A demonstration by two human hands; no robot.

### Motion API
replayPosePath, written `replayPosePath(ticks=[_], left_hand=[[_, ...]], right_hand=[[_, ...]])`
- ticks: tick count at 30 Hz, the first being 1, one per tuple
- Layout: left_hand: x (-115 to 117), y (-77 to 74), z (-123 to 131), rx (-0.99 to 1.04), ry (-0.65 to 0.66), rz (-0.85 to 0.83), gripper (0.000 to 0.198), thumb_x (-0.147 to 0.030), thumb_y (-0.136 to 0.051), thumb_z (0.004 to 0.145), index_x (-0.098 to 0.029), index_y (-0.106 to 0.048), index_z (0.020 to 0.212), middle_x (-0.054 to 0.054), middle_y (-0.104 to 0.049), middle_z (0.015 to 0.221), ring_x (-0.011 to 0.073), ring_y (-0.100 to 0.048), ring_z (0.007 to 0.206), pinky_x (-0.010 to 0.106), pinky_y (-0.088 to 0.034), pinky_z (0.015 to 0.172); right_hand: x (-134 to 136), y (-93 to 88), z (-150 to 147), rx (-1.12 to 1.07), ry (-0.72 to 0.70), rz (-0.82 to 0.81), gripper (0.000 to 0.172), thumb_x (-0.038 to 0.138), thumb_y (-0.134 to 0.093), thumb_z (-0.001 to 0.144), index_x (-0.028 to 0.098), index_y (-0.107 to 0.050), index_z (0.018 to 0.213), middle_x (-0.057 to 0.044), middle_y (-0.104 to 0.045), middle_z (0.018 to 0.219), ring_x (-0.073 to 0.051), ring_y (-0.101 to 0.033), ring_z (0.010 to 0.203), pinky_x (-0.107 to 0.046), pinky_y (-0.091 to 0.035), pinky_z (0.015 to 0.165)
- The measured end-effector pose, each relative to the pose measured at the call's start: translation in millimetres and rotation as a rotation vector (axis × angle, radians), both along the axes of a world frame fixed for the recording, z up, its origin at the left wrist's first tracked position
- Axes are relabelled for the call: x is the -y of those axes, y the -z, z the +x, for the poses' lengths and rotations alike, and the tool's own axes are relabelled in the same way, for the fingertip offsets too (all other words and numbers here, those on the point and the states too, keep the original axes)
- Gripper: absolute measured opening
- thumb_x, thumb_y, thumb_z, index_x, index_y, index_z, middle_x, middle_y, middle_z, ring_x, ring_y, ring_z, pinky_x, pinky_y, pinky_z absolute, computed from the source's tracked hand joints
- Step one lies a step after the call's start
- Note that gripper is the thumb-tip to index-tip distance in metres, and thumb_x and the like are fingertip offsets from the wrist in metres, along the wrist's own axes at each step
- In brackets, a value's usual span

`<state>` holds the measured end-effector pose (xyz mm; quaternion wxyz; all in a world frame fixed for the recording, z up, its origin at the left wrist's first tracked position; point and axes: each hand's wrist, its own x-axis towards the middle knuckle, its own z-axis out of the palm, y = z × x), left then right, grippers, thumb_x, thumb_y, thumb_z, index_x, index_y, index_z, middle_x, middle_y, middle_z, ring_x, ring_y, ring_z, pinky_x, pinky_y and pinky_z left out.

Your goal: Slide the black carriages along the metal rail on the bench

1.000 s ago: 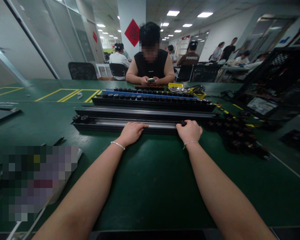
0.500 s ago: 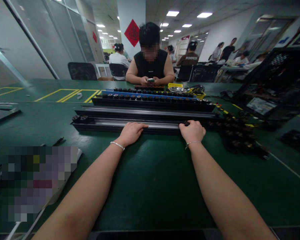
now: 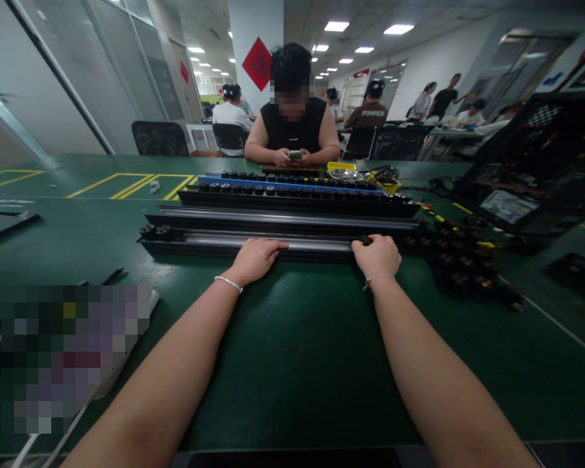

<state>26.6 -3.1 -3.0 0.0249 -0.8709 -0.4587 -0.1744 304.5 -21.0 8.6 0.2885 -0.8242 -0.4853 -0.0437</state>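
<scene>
A long black rail (image 3: 209, 242) with a silvery channel lies across the green table in front of me, with two small black parts (image 3: 156, 230) seated at its left end. My left hand (image 3: 254, 259) lies flat on the rail's near edge, fingers stretched out to the right. My right hand (image 3: 376, 256) is curled on the rail further right, its fingers pinched round a small black part (image 3: 366, 240) at the channel. A second empty rail (image 3: 283, 220) lies just behind the first.
Behind are two more rails (image 3: 297, 195) filled with several black parts. A heap of loose black parts (image 3: 461, 263) lies at the right. A person sits opposite with a phone (image 3: 295, 155). Black crates (image 3: 541, 156) stand at the right, and a blurred flat object (image 3: 73, 357) lies near left.
My right hand has slid a little to the right along the rail with the small part. The left hand has stayed put.
</scene>
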Motion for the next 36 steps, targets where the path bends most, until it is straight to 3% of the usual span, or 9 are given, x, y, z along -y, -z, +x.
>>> replayPosePath(ticks=[36], left_hand=[[1, -2.0, 1, 0.0, -0.003, -0.015, 0.033, -0.026, -0.04, 0.09, -0.031, -0.056, 0.119, -0.001, -0.065, 0.116, 0.0176, -0.059, 0.104, 0.034, -0.041, 0.088]], right_hand=[[2, -2.5, 24, -0.044, 0.079, 0.006, 0.046, 0.039, -0.049, 0.07, 0.013, -0.067, 0.103, -0.015, -0.058, 0.103, -0.027, -0.054, 0.095, -0.037, -0.043, 0.083]])
